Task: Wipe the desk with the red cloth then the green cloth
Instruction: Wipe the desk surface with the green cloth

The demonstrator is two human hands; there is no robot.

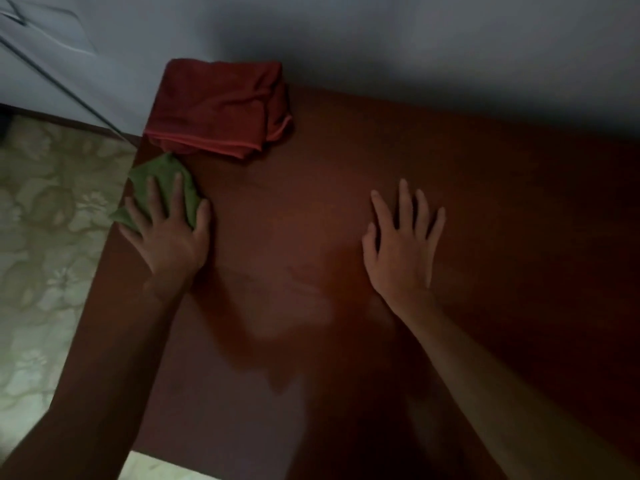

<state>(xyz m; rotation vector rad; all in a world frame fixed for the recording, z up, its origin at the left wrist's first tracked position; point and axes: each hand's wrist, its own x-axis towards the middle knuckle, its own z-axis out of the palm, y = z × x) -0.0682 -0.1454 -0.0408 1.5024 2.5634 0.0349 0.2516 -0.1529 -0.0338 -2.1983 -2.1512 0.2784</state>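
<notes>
A folded red cloth [216, 107] lies at the far left corner of the dark brown desk [502, 209]. Just in front of it, at the desk's left edge, a small green cloth [159, 174] lies flat under my left hand [169, 230], whose spread fingers press down on it. The cloth's near part is hidden beneath my palm. My right hand [403, 244] rests flat on the bare desk near the middle, fingers spread, holding nothing.
A pale wall [415, 39] runs along the desk's far edge. To the left, below the desk edge, is a floor with a light floral pattern [45, 237]. A thin dark cable [59, 84] slants across the upper left.
</notes>
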